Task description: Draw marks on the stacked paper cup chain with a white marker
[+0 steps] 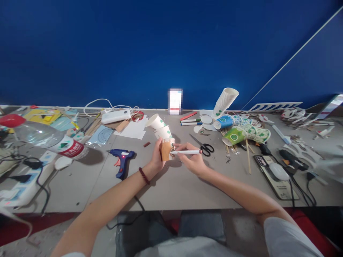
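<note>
My left hand (157,154) is wrapped round a brown paper cup (165,151), the near end of a curved row of cups. Behind it, white paper cups (155,122) with green marks lean up and away to the left, joined to it. In my right hand (195,162) is a white marker pen (189,152), pinched between the fingers and pointing left. Its tip is at the right side of the brown cup; whether it touches I cannot tell. Black-handled scissors (207,148) lie right of my right hand. A blue glue gun (122,160) lies left of my left hand.
Several markers (190,121) lie behind the hands. At the right are a leaning stack of white cups (226,101), a blue cup row (225,122), a green cup row (235,136) and a phone (276,180). A bottle (53,141) and power strip (32,178) occupy the left.
</note>
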Demonstrator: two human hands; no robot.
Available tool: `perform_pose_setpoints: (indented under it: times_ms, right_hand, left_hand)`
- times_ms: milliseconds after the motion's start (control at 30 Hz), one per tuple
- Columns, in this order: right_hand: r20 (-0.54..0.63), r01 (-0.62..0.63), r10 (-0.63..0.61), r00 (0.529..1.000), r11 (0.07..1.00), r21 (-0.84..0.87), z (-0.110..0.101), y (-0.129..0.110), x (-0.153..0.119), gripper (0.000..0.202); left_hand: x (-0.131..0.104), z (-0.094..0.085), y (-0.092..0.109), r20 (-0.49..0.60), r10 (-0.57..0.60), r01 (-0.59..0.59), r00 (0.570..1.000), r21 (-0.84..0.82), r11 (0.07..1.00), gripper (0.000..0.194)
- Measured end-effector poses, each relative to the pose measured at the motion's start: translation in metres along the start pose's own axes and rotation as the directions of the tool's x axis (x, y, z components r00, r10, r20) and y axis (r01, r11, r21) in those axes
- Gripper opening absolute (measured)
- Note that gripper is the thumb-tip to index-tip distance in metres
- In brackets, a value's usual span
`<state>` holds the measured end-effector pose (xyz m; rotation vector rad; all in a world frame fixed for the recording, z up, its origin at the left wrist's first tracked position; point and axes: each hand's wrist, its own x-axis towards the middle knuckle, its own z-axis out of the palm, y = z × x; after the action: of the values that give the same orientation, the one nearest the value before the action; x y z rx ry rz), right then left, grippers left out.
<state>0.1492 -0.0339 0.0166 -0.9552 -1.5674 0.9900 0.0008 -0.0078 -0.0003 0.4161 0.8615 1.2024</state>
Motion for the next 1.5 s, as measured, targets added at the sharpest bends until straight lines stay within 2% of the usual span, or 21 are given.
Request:
perform_pose_setpoints:
  times_ms: [167,267,533,833,1100,1400,1500]
  right_hand:
    - [0.063,0.001,0.001,0.998,1.0,-0.02,-0.0026,-0.0006,-0.0017,0.007]
    - [0.091,0.012,-0.01,0.996,1.0,-0.013,-0.0035,-0.0019,-0.0026,0.008]
    - [0.023,-0.001,0.001,1.0,1.0,-0.004,-0.0008,-0.0014,-0.0008,0.003]
    - [0.091,-0.035,0.033,0.995,0.999,0.016,-0.0022,-0.0009,-0.0039,0.009]
    - [0.011,-0.035,0.035,0.999,0.999,0.03,0.0001,-0.0005,0.0008,0.002]
    - [0.082,-0.036,0.034,0.996,0.999,0.012,-0.0017,-0.0021,-0.0033,0.01]
    - [0.067,-0.044,0.044,0.997,0.999,0.004,-0.0015,-0.0018,-0.0031,0.009]
  left_hand:
    - [0.0008,-0.0029,-0.0017,-0.032,-0.006,0.005,0.999,-0.032,0.999,0.044]
    - [0.0005,-0.0041,-0.0019,-0.013,-0.013,0.012,1.0,-0.027,1.0,0.046]
    - [-0.001,0.0002,0.0013,-0.015,-0.005,0.005,1.0,-0.003,1.0,0.046]
    - [0.0009,-0.0043,-0.0027,-0.009,-0.008,0.007,1.0,-0.045,0.999,0.045]
    - [0.0007,-0.0009,0.0,-0.018,-0.016,0.016,1.0,0.006,1.0,0.048]
    - [0.0014,-0.0044,-0.0027,-0.008,0.004,-0.004,1.0,-0.038,0.999,0.045]
    - [0.001,-0.0032,-0.0022,-0.009,0.001,-0.001,1.0,-0.025,1.0,0.046]
